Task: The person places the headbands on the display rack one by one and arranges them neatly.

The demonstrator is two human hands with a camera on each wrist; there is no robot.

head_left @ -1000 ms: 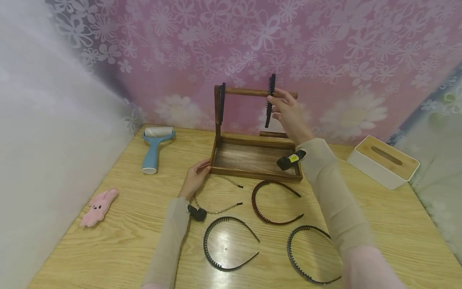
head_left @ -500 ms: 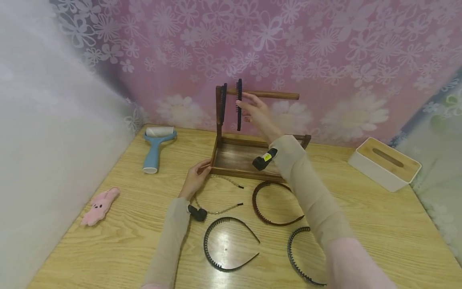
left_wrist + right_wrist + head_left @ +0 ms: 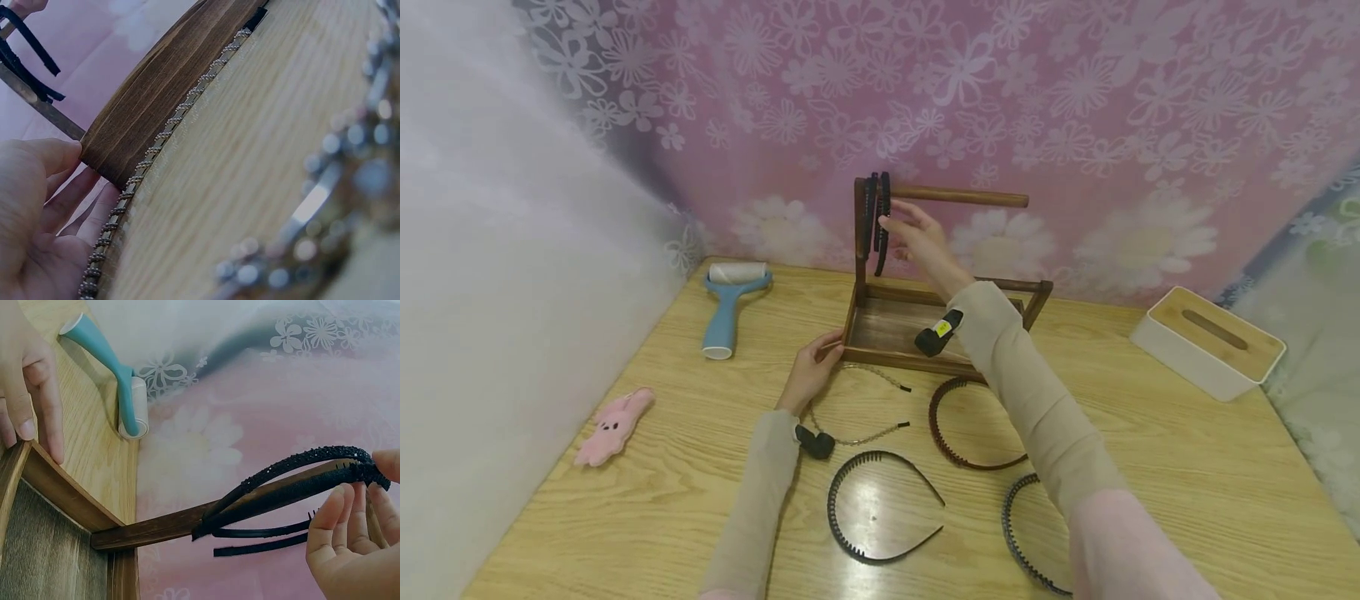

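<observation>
One black headband [image 3: 885, 187], pinched in my right fingers [image 3: 327, 524], now further left along rod [image 3: 962, 196]; left fingers [image 3: 97, 215] grip tray [image 3: 891, 358] corner. Wood-grain bench [image 3: 610, 517], pink floral backdrop [image 3: 925, 83].

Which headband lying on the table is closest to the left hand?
The beaded headband, close beside the left hand. The brown headband, black headband and grey headband lie farther off and have teeth instead.

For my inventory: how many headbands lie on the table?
4: the beaded band by the left hand, brown band to its right, black band below, grey band at lower right. The right sleeve partly covers brown and grey, perhaps others.
</observation>
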